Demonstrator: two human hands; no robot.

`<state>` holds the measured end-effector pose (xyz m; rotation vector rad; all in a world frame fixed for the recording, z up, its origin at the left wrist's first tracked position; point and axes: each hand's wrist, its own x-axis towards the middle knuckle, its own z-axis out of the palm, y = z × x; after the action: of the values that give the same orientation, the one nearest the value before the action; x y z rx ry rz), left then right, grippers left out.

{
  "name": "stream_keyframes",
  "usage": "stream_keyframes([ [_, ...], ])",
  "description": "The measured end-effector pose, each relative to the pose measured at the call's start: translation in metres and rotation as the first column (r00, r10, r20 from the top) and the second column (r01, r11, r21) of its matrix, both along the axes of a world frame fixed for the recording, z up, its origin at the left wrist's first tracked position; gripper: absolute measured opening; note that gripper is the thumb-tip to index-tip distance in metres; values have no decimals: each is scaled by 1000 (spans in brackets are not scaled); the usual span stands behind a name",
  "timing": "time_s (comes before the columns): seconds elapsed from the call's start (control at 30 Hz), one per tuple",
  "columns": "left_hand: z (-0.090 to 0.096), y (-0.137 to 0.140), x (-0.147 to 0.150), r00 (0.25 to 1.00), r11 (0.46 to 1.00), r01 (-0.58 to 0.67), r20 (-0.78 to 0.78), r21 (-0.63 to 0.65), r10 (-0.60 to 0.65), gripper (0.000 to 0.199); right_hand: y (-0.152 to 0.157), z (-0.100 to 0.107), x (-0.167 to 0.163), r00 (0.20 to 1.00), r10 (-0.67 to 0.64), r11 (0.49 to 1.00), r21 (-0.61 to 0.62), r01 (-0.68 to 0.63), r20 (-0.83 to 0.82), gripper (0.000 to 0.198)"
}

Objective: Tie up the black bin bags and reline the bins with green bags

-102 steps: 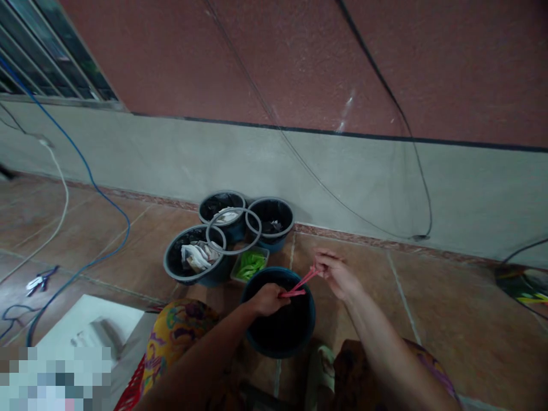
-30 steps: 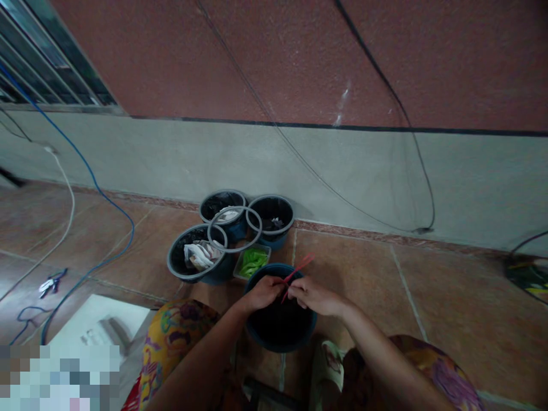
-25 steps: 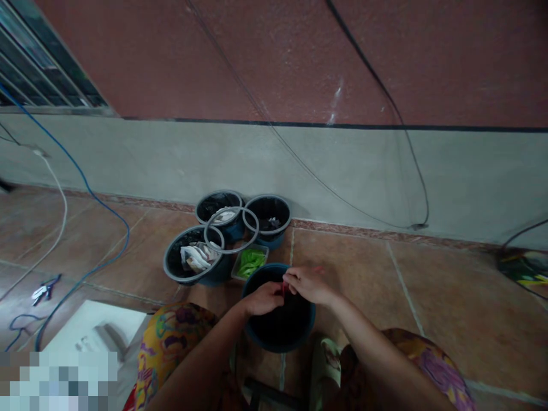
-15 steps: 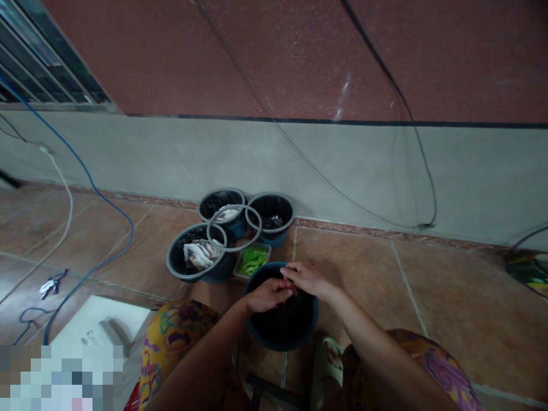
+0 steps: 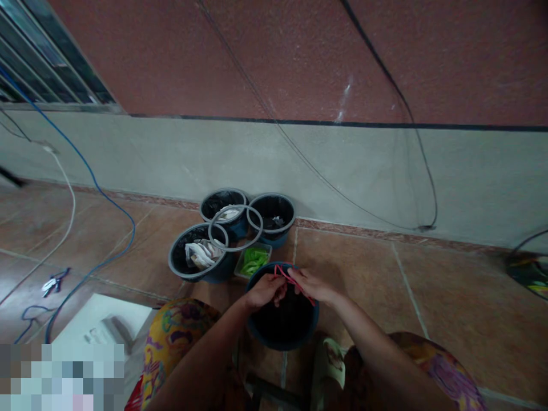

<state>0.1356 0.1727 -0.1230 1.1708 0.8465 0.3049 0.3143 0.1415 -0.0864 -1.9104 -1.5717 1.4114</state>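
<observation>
Both hands work over a blue bin (image 5: 317, 322) with a dark inside, which stands between my feet. My left hand (image 5: 265, 292) is on the left, its fingers curled in a pinch on a thin pinkish-red string (image 5: 295, 279). My right hand (image 5: 309, 283) reaches in from the right, fingers closed on the same string. The string forms a narrow loop across both hands, with one end hanging over the right fingers. What lies inside the bin is too dark to make out.
Ahead stand three bins (image 5: 171, 265) lined with black bags, with whitish waste inside. A loose grey ring (image 5: 262, 225) rests across their rims. Beside them is a clear tray (image 5: 240, 273) of green pieces. Left are keys (image 5: 53, 283), a blue cable (image 5: 132, 228) and a white board (image 5: 100, 311).
The red string was bunched between my fingers and now spreads out in a longer loop. My hands have moved slightly apart over the bin.
</observation>
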Motion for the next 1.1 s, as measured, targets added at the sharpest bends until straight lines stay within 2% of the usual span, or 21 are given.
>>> stream_keyframes([
  [0.07, -1, 1, 1, 991, 990, -130, -35, -47, 128, 35, -3, -4, 1, 1000, -16, 999, 43, 17, -6, 51],
  [0.13, -1, 3, 1, 977, 972, -210, -56, -108, 205, 27, -5, -4, 2, 999, -8, 999, 50, 10, -31, 37],
  [0.27, 3, 4, -1, 975, 958, -217, 3, -187, 221, 21, -9, -2, 2, 990, 63, 998, -11, -65, -129, 19],
  [0.37, 6, 4, -5, 977, 963, -198, 44, -183, 209, 25, -11, -2, 1, 976, 166, 985, -18, -170, -143, 19],
  [0.43, 6, 5, -7, 980, 965, -169, 71, -202, 187, 29, -10, 1, 2, 977, 201, 977, -54, -205, -71, 21],
  [0.53, 5, 6, -10, 980, 959, -151, 94, -240, 178, 36, -9, 9, 8, 976, 171, 977, -151, -150, 132, 22],
  [0.63, 4, 7, -11, 975, 955, -161, 109, -251, 193, 38, -9, 18, 15, 971, 142, 975, -195, -104, 192, 18],
  [0.83, 5, 6, -7, 952, 931, -221, 141, -291, 270, 38, -12, 20, 17, 964, 206, 979, -35, -203, 166, 20],
  [1.0, 5, 6, -7, 945, 933, -280, 106, -227, 309, 40, -18, 15, 10, 940, 312, 950, -62, -307, 138, 19],
  [1.1, 4, 10, -9, 973, 972, -226, 38, -65, 229, 31, -20, 7, 9, 911, 381, 923, -120, -365, 156, 16],
])
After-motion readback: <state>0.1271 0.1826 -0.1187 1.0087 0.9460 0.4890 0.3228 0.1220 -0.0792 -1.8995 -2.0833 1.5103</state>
